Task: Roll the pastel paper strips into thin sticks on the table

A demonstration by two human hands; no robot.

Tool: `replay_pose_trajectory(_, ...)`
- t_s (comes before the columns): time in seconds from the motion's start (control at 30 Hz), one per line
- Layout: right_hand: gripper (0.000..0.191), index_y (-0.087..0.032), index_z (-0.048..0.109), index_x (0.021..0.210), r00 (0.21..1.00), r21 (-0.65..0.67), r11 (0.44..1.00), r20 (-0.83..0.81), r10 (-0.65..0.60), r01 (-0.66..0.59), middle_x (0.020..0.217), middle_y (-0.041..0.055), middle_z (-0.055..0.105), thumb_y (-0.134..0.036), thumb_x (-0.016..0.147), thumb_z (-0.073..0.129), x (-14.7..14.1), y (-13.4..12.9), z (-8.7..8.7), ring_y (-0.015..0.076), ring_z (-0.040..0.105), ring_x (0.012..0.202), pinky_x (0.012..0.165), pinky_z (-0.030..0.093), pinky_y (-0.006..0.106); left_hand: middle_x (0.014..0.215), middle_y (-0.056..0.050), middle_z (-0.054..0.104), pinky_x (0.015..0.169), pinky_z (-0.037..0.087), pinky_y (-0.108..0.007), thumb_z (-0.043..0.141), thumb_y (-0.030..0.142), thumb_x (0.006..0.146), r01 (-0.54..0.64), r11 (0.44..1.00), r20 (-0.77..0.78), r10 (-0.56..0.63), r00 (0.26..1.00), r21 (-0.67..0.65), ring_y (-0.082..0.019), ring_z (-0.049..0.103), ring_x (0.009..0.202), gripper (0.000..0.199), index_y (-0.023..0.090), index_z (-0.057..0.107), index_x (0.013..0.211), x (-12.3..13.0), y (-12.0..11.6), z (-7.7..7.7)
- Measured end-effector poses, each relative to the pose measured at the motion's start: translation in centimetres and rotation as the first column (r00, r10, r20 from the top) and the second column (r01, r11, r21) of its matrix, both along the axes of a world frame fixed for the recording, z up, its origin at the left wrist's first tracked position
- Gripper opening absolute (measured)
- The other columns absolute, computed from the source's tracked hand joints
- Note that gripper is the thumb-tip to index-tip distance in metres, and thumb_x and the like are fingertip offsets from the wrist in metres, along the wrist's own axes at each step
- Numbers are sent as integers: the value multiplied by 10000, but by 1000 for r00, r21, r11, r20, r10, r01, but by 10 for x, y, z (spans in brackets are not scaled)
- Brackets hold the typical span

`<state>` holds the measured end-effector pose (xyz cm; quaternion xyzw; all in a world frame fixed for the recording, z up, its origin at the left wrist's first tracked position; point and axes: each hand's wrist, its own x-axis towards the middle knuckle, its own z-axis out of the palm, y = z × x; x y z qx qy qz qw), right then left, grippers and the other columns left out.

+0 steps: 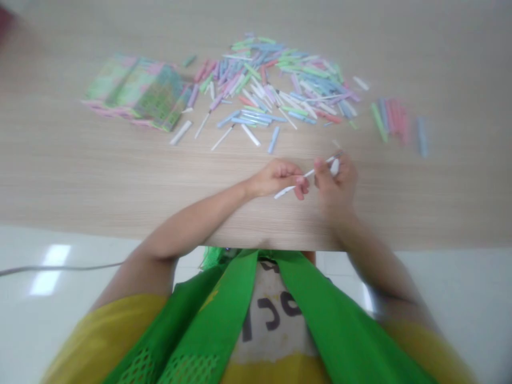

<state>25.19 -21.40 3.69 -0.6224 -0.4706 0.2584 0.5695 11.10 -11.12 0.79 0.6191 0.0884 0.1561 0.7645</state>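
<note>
My left hand [285, 178] is closed around a thin white pen-like stick [285, 192], whose lower left end sticks out below the fingers. The stick's slim part runs up and right toward my right hand [338, 178]. That hand is pinched on its upper end, and a white cap-like piece [335, 167] shows between its fingers. Both hands are above the table near its front edge, a short gap apart. Blur hides how the pieces meet at the right fingertips.
Beyond my hands lies a wide pile of pastel pens and caps [256, 114] on the wooden table [80, 176]. Green and pink patterned packs [136, 88] lie at the left. At the right is a small row of coloured pieces [396, 120].
</note>
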Motion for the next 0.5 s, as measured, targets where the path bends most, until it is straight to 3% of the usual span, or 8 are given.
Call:
replay_pose_trajectory(0.07, 401, -250, 433, 694, 1000, -22, 1000, 7, 12, -12, 506, -73, 446, -483, 870, 708, -1, 0, 3, 91, 394, 432, 436, 282, 267, 764, -145, 772, 706, 578, -275, 750, 650, 757, 42, 999, 5, -42, 999, 20, -189, 752, 715, 573, 83, 734, 836, 0, -1, 1)
replay_pose_trajectory(0.13, 418, -253, 441, 703, 994, -65, 992, -40, 103, -106, 480, -72, 488, -523, 843, 728, -3, -1, 6, 101, 448, 400, 404, 301, 264, 768, -139, 771, 705, 575, -275, 751, 649, 755, 49, 998, 30, -50, 998, 30, -181, 743, 698, 568, 85, 733, 826, 1, -3, 3)
replay_pose_trajectory(0.33, 475, -249, 458, 680, 958, -118, 960, -166, 232, -253, 478, -69, 532, -573, 757, 797, 6, 1, 9, 118, 513, 409, 390, 360, 255, 691, -92, 743, 679, 550, -244, 729, 626, 796, -81, 994, 77, 75, 994, 71, -146, 710, 677, 523, 104, 724, 778, 7, -16, 0)
replay_pose_trajectory(0.5, 499, -253, 453, 697, 927, -113, 957, -302, 224, -268, 504, -73, 483, -580, 720, 829, 7, 1, 11, 117, 516, 445, 407, 385, 257, 660, -79, 728, 683, 564, -265, 721, 639, 796, -101, 993, 58, 98, 994, 62, -149, 704, 638, 531, 108, 724, 772, 9, -16, 8)
